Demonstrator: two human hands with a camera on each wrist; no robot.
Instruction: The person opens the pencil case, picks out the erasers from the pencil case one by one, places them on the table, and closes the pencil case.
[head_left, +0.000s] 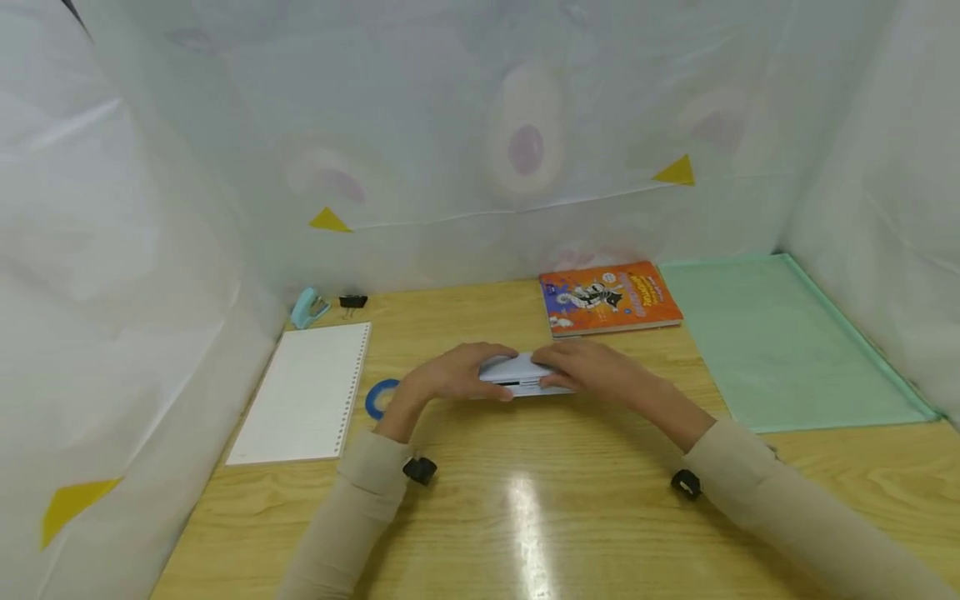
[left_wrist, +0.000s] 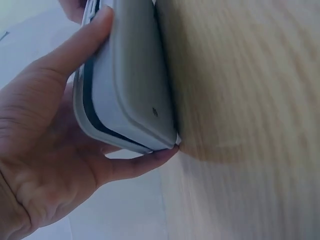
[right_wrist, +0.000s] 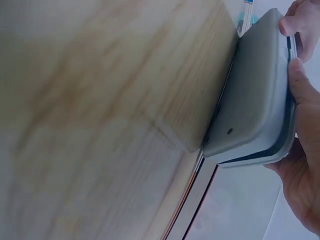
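Observation:
A pale grey hinged case with rounded corners rests on the wooden table between both hands. My left hand grips its left end, thumb on the near side and fingers over the top. The right hand holds the right end in a mirrored way. In the left wrist view, a dark gap runs along the rim of the case, so the lid stands slightly raised at that end. A similar dark gap shows on the case in the right wrist view. What lies inside is hidden.
Left of the hands lie a blue tape roll and a white notebook. Behind the notebook are a light blue stapler and a black binder clip. An orange book and a green translucent mat are to the right.

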